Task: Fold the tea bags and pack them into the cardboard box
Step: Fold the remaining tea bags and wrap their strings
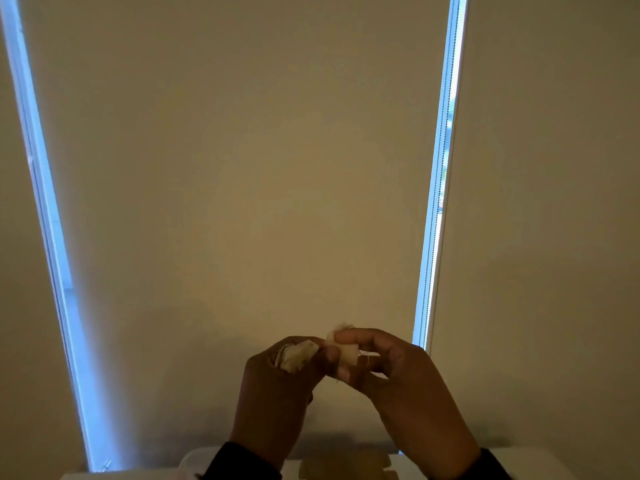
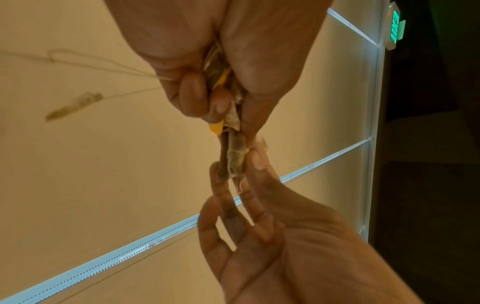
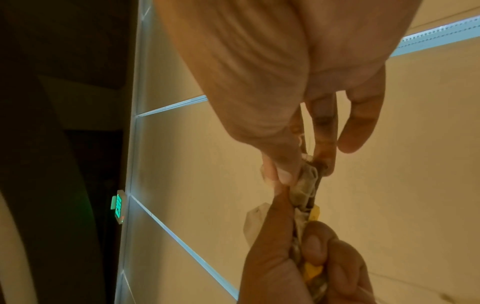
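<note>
Both hands are raised in front of a beige window blind. My left hand (image 1: 304,356) grips a small bundle of tea bags (image 1: 294,355); yellow tags (image 2: 217,127) stick out between its curled fingers (image 2: 193,90). My right hand (image 1: 341,355) pinches one pale tea bag (image 1: 344,348) between thumb and fingertips, right beside the bundle. The left wrist view shows this pinched bag (image 2: 235,158) on edge. In the right wrist view the right thumb (image 3: 283,170) presses the bag (image 3: 307,183) just above the left hand (image 3: 298,246). A brown cardboard box (image 1: 346,467) lies blurred at the bottom edge, below the hands.
Thin strings and one dangling tea bag (image 2: 72,107) hang out from the left hand. A white table (image 1: 540,462) runs along the bottom edge, with a pale container (image 1: 192,462) near the left sleeve. Bright window gaps (image 1: 440,168) flank the blind.
</note>
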A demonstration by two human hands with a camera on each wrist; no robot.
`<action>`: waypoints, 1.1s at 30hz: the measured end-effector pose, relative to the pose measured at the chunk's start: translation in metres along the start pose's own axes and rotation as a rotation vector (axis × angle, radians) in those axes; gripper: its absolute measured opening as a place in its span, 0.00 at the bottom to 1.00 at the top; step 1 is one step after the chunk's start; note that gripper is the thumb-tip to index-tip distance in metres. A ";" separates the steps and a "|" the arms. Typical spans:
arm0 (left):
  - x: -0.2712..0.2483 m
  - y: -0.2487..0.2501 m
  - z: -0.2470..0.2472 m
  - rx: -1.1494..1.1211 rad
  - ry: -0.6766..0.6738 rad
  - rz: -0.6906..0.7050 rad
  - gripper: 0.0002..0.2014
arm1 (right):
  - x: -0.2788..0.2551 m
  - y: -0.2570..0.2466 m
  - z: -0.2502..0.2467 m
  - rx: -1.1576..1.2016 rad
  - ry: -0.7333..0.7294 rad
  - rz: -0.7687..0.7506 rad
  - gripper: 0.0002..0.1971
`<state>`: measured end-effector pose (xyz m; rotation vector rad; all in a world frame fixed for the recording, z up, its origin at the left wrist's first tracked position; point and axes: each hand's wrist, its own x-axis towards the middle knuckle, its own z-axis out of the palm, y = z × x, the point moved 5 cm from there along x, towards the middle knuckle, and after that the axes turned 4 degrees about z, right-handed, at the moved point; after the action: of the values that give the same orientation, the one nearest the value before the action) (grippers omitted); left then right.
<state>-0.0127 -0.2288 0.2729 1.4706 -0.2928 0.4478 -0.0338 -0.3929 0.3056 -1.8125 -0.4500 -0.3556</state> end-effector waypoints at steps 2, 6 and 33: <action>-0.009 -0.002 0.003 0.064 -0.009 0.086 0.10 | -0.004 0.009 -0.001 -0.006 0.009 0.029 0.17; -0.029 -0.029 0.017 0.043 -0.071 0.026 0.07 | -0.023 0.039 -0.008 0.000 0.017 0.047 0.19; -0.181 -0.274 0.023 0.053 0.078 -0.671 0.05 | -0.205 0.355 -0.040 -0.192 -0.078 0.701 0.24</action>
<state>-0.0446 -0.2833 -0.0503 1.4995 0.2787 -0.0320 -0.0458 -0.5456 -0.0775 -2.0445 0.1883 0.1646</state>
